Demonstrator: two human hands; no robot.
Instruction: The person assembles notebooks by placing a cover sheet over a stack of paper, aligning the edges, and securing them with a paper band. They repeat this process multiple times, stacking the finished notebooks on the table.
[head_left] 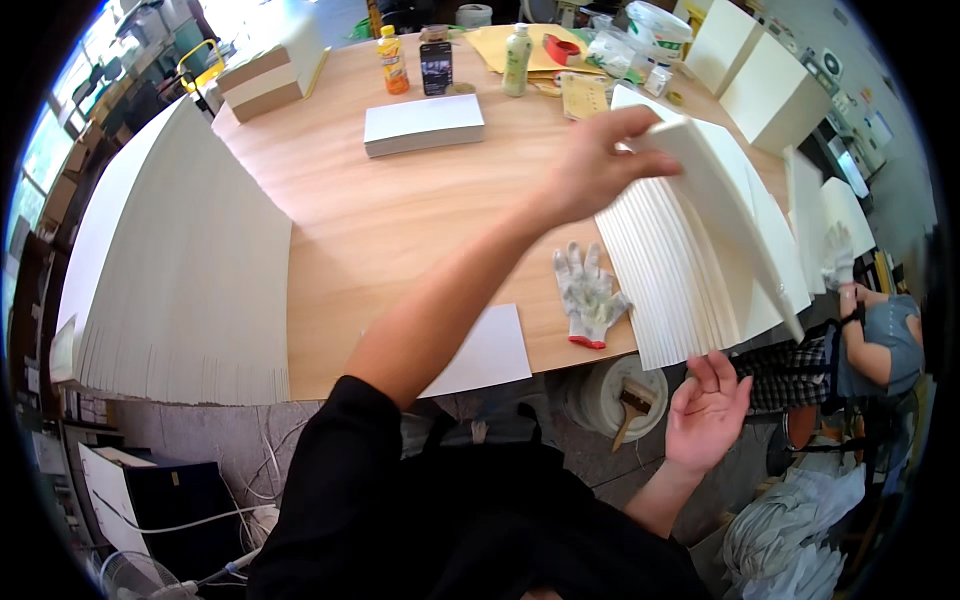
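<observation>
My left arm reaches across the table to the right. With its thumb and fingers closed, my left hand (612,165) pinches the far edge of a lifted cream sheet (725,190); whether it is one sheet or several together, I cannot tell. Below it lies a fanned stack of cream sheets (665,270), overlapping like steps. My right hand (708,412) is held palm up with fingers apart, just off the near edge of that stack. A white work glove (588,292) with a red cuff lies left of the stack. Partly behind my left forearm is a white sheet (490,350).
A tall stack of paper (200,270) fills the table's left side. Farther back are a small white stack (424,125), a phone (436,68) and two bottles. Under the front edge stands a bucket (612,400) with a brush. Another person (885,340) works at right.
</observation>
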